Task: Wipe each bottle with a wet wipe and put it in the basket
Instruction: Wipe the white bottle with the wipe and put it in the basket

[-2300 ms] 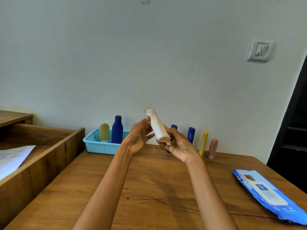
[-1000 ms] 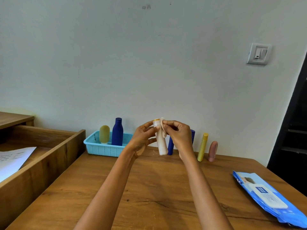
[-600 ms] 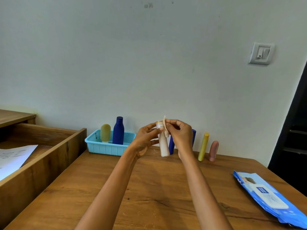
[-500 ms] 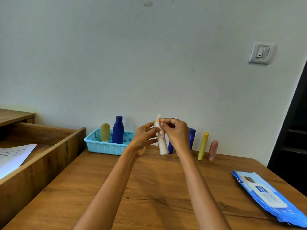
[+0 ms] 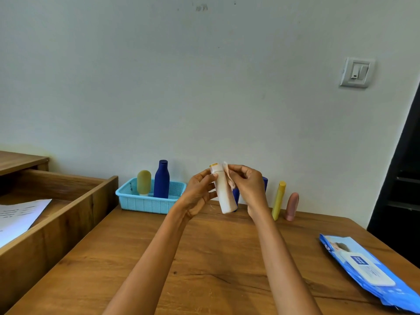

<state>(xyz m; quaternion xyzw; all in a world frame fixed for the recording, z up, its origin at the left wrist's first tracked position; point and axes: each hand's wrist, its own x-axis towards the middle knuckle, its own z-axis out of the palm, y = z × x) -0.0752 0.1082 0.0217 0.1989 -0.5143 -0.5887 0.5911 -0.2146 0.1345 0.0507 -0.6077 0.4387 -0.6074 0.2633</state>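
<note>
I hold a white bottle (image 5: 223,194) with a yellow cap upright above the wooden table (image 5: 216,258). My left hand (image 5: 197,192) grips its side. My right hand (image 5: 248,187) presses a small wet wipe (image 5: 228,176) against the bottle's upper part. A light blue basket (image 5: 145,202) stands at the back left with an olive bottle (image 5: 143,182) and a dark blue bottle (image 5: 161,179) in it. Behind my hands, two blue bottles (image 5: 236,195) are mostly hidden. A yellow bottle (image 5: 279,200) and a pink bottle (image 5: 292,206) stand by the wall.
A blue pack of wet wipes (image 5: 368,269) lies at the table's right edge. A wooden tray-like frame (image 5: 68,214) with a sheet of paper (image 5: 18,217) sits to the left. A wall switch (image 5: 356,72) is up right; a dark doorway is at far right.
The bottle went from tilted to upright, and my right hand moved the wipe from its lower end up to the cap end. Both hands sank slightly.
</note>
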